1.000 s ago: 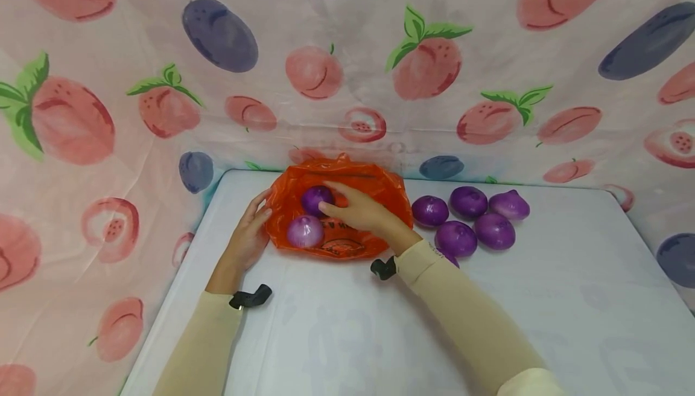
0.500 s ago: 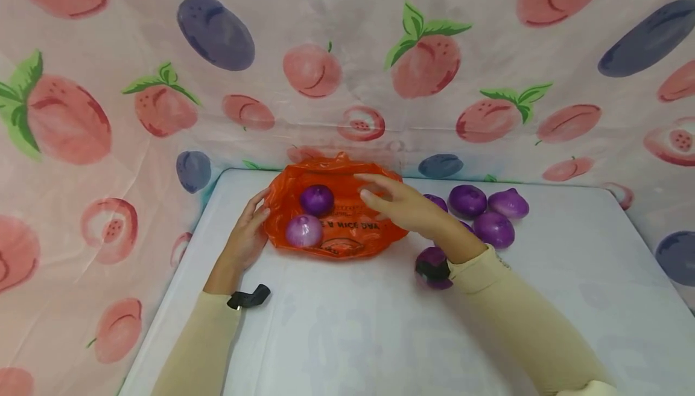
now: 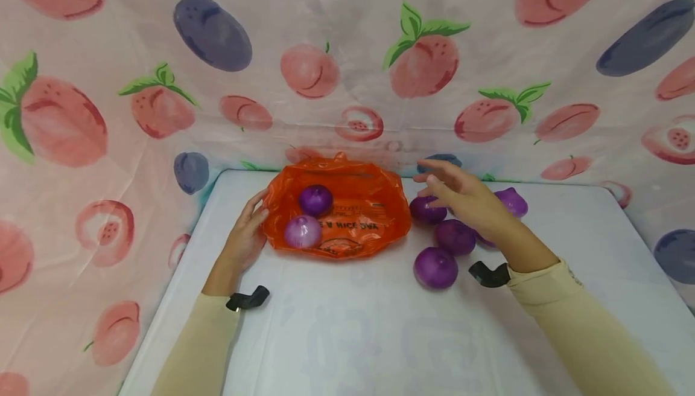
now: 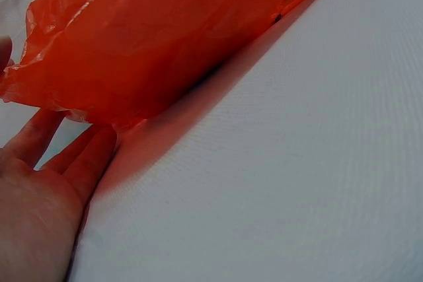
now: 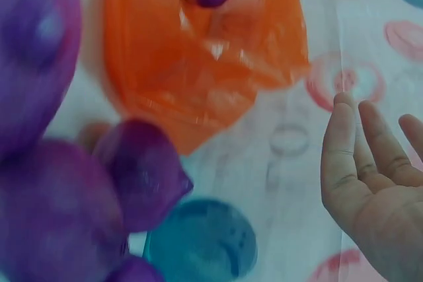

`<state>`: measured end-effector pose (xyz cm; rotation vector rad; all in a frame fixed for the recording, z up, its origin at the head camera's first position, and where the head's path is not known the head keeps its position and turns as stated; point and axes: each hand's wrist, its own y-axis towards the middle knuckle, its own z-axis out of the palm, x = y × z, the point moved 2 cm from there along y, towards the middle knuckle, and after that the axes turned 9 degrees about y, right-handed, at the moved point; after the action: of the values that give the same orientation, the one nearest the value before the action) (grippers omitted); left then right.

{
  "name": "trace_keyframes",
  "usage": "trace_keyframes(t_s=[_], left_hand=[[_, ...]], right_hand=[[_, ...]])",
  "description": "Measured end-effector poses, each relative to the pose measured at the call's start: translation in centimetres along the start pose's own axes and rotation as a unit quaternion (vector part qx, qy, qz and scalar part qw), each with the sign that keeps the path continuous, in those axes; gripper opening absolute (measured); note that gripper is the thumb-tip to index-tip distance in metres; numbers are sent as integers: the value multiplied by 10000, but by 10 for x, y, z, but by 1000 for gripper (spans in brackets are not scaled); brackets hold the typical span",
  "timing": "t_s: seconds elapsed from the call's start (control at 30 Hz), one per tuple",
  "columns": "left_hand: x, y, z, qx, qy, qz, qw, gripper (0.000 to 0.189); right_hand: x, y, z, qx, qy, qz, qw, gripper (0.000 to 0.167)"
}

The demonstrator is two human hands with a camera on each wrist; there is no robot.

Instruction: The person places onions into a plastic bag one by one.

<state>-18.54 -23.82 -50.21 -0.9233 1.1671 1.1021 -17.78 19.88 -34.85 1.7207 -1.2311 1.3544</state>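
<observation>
An orange plastic bag (image 3: 374, 203) lies mouth-up on the white table, holding a dark purple onion (image 3: 315, 200) and a paler one (image 3: 303, 232). My left hand (image 3: 245, 236) touches the bag's left side, fingers mostly straight; in the left wrist view those fingers (image 4: 89, 160) reach against its lower edge. My right hand (image 3: 461, 194) hovers above the loose onions right of the bag, fingers spread and nothing in them. Among these are a front onion (image 3: 435, 268), one behind it (image 3: 455, 238), one beside the bag (image 3: 426, 210) and a pointed one (image 3: 512, 202). The hand partly hides others.
The white table (image 3: 347, 329) stretches in front of the bag and onions. Behind and to the left hangs a pink fruit-print cloth (image 3: 336, 28), meeting the table's back edge. Black wrist mounts (image 3: 247, 299) sit on both wrists.
My right hand has come out of the bag and moved right, over the loose onions. Both onions stay in the bag. The left hand has stayed at the bag's left side.
</observation>
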Motion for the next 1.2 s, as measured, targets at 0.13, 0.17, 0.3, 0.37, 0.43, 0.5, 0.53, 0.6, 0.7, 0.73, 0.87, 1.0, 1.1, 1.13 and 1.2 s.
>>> trace_keyframes(t_s=[0.13, 0.17, 0.3, 0.37, 0.43, 0.5, 0.53, 0.6, 0.7, 0.73, 0.87, 1.0, 1.1, 1.13, 1.2], left_hand=[[0, -1, 1, 5, -40, 3, 10000, 52], [0, -1, 1, 4, -32, 11, 10000, 52], [-2, -1, 1, -28, 15, 4, 10000, 52], [-2, -2, 0, -38, 37, 3, 10000, 52], [-2, -2, 0, -47, 35, -9, 10000, 51], [-2, -2, 0, -47, 21, -18, 10000, 51], [-2, -2, 0, -46, 8, -28, 10000, 51], [-2, -2, 1, -44, 1, -51, 10000, 51], [-3, -2, 3, -14, 38, -56, 10000, 51], [-2, -3, 3, -12, 50, -51, 10000, 52], [-2, -3, 2, -9, 52, -20, 10000, 51], [0, -2, 1, -15, -27, 6, 10000, 51], [0, -2, 1, -6, -60, 31, 10000, 51], [0, -2, 1, -5, -71, 32, 10000, 51], [-1, -2, 2, -6, -58, 39, 10000, 52]], right_hand=[[0, -11, -16, -290, -147, -87, 9994, 47], [-1, -13, -20, -356, -176, -103, 9992, 47], [-3, -23, -35, -591, -256, -276, 9975, 46], [-4, -27, -43, -698, -285, -381, 9964, 45], [-6, -31, -50, -798, -252, -482, 9953, 45], [-8, -35, -57, -891, -309, -549, 9940, 45], [-9, -37, -61, -938, -379, -576, 9932, 45], [-11, -42, -69, -1050, -499, -611, 9913, 45], [-16, -48, -81, -1227, -722, -559, 9882, 46], [-18, -49, -84, -1283, -755, -523, 9875, 47], [-31, -52, -98, -1565, -807, -423, 9835, 48], [-48, -53, -112, -1872, -617, -439, 9794, 48], [-61, -54, -122, -2054, -461, -281, 9772, 49], [-64, -54, -125, -2109, -437, -195, 9763, 50], [-72, -54, -130, -2187, -388, 19, 9750, 53]])
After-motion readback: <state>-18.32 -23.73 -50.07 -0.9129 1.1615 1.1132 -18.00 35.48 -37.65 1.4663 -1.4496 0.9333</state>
